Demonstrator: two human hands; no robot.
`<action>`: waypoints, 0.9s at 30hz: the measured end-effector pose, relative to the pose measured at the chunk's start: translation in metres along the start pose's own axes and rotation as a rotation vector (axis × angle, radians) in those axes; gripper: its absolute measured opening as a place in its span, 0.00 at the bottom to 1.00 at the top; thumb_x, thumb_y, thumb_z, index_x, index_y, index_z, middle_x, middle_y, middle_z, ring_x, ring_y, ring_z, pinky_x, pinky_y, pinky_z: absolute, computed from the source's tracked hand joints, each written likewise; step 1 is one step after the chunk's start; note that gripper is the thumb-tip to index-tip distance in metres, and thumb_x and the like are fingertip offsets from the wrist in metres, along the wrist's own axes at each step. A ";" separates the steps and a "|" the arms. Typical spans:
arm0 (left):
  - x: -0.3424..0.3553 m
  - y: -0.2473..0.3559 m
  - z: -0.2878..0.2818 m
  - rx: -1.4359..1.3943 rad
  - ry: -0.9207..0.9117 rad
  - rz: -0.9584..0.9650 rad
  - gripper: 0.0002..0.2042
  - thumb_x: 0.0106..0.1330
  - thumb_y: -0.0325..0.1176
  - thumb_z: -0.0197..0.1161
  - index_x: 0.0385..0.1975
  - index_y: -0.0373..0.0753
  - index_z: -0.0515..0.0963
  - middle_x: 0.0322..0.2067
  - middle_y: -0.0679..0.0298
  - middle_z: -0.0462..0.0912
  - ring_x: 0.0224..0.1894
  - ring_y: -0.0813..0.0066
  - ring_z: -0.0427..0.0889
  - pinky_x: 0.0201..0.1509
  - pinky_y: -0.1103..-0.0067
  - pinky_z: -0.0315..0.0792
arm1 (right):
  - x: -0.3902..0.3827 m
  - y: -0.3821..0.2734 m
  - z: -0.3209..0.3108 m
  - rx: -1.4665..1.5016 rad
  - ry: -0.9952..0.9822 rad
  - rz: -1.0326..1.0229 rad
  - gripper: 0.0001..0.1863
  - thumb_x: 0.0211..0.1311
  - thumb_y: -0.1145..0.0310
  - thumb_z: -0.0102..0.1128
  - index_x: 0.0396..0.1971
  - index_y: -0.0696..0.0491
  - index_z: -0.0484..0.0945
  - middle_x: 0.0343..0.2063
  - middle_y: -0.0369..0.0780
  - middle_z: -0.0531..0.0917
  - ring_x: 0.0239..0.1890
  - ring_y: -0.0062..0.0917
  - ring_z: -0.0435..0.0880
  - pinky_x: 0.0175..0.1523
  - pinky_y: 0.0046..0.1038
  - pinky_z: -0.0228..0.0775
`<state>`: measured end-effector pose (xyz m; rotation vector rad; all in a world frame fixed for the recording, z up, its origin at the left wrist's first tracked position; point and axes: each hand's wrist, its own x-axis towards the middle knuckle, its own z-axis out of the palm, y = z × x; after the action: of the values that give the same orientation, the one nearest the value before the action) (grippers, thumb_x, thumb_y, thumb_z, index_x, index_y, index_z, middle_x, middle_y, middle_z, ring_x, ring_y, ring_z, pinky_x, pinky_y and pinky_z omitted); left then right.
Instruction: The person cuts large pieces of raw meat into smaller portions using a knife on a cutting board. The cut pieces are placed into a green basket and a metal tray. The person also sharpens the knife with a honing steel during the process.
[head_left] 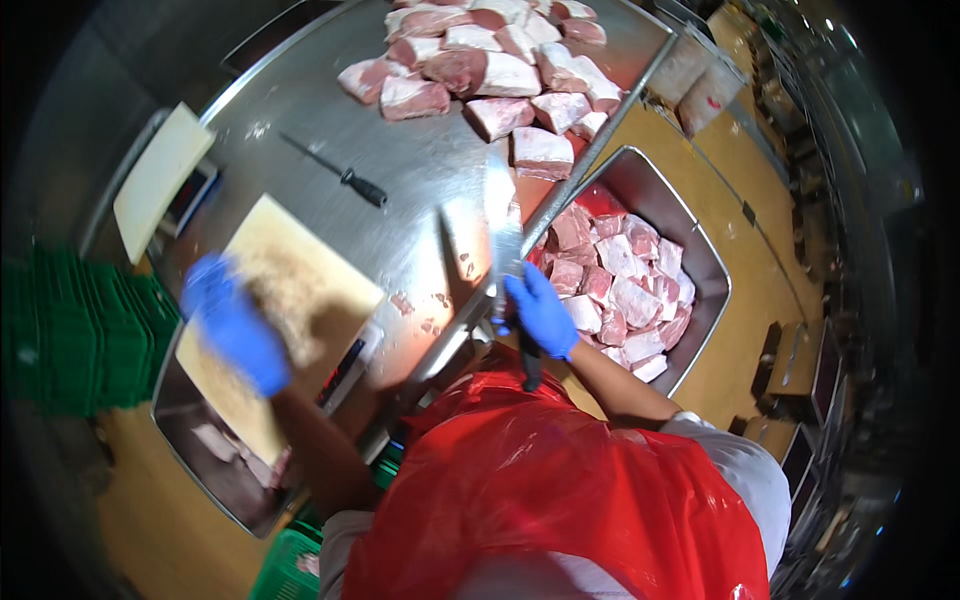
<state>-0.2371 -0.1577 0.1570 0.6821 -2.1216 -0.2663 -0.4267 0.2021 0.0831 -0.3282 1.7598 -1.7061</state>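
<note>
Two gloved hands busy: right hand point(541, 312) grips knife point(505, 235) upright; left hand point(235, 325), blurred, grip unclear, wipes cutting board point(300, 290); next cut needs meat.

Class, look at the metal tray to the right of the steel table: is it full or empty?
Nearly full: the metal tray holds many pink meat chunks covering most of its floor.
</note>
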 end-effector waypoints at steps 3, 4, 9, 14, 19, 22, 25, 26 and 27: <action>0.025 0.141 0.136 -0.696 -0.630 -0.128 0.29 0.64 0.35 0.68 0.65 0.32 0.71 0.62 0.47 0.76 0.67 0.50 0.73 0.72 0.63 0.64 | -0.007 0.022 -0.073 0.086 0.258 0.042 0.15 0.80 0.58 0.49 0.53 0.53 0.70 0.31 0.39 0.79 0.24 0.24 0.83 0.25 0.25 0.79; 0.018 0.161 0.188 -0.653 -0.746 0.057 0.34 0.63 0.35 0.69 0.70 0.33 0.65 0.65 0.41 0.71 0.69 0.46 0.70 0.73 0.61 0.63 | -0.015 0.008 -0.087 0.133 0.336 0.114 0.14 0.80 0.59 0.49 0.52 0.53 0.70 0.30 0.38 0.79 0.24 0.23 0.82 0.24 0.26 0.78; 0.013 0.250 0.397 -0.345 -1.057 0.513 0.53 0.56 0.45 0.75 0.76 0.32 0.49 0.72 0.40 0.60 0.74 0.44 0.61 0.76 0.62 0.59 | -0.056 0.030 -0.164 0.052 0.717 0.089 0.13 0.80 0.60 0.49 0.51 0.54 0.70 0.29 0.37 0.77 0.22 0.21 0.79 0.23 0.26 0.77; 0.024 0.299 0.542 0.064 -1.085 0.779 0.58 0.43 0.62 0.79 0.70 0.31 0.59 0.65 0.38 0.68 0.69 0.44 0.68 0.72 0.60 0.65 | -0.112 0.052 -0.206 0.092 0.971 0.201 0.12 0.80 0.60 0.48 0.48 0.54 0.69 0.22 0.36 0.76 0.20 0.22 0.81 0.22 0.25 0.76; 0.042 0.335 0.551 0.032 -1.342 0.562 0.49 0.39 0.57 0.80 0.58 0.31 0.69 0.52 0.41 0.80 0.55 0.45 0.82 0.61 0.62 0.76 | -0.140 0.068 -0.225 0.177 1.077 0.207 0.16 0.80 0.58 0.49 0.51 0.56 0.68 0.22 0.40 0.77 0.21 0.24 0.83 0.21 0.26 0.77; 0.003 0.288 0.537 -0.077 -1.168 0.222 0.48 0.36 0.53 0.82 0.55 0.27 0.70 0.52 0.40 0.80 0.53 0.48 0.84 0.56 0.64 0.80 | -0.114 0.072 -0.237 0.168 1.024 0.169 0.12 0.79 0.60 0.50 0.46 0.54 0.69 0.23 0.36 0.76 0.19 0.23 0.81 0.21 0.26 0.77; -0.029 0.247 0.463 -0.468 -1.225 -0.447 0.40 0.47 0.47 0.78 0.56 0.29 0.71 0.49 0.47 0.83 0.48 0.58 0.85 0.52 0.66 0.81 | -0.067 0.050 -0.238 0.158 0.876 0.127 0.12 0.80 0.60 0.50 0.49 0.53 0.69 0.23 0.37 0.76 0.19 0.24 0.81 0.20 0.26 0.76; -0.041 0.229 0.434 -0.673 -1.265 -0.771 0.35 0.52 0.44 0.76 0.56 0.30 0.72 0.48 0.51 0.84 0.47 0.62 0.85 0.51 0.68 0.81 | -0.050 0.041 -0.237 0.171 0.793 0.143 0.12 0.80 0.60 0.50 0.49 0.53 0.68 0.23 0.38 0.77 0.19 0.24 0.82 0.19 0.26 0.76; -0.046 0.216 0.398 -0.970 -1.291 -0.930 0.30 0.56 0.41 0.73 0.56 0.31 0.73 0.46 0.54 0.84 0.46 0.65 0.84 0.50 0.69 0.81 | -0.036 0.046 -0.240 0.125 0.744 0.140 0.11 0.80 0.60 0.49 0.48 0.52 0.67 0.24 0.38 0.77 0.20 0.24 0.83 0.20 0.26 0.76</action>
<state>-0.6132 0.0252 -0.0229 0.9147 -2.0606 -2.5845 -0.5326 0.4197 0.0331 0.5465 2.0877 -1.9620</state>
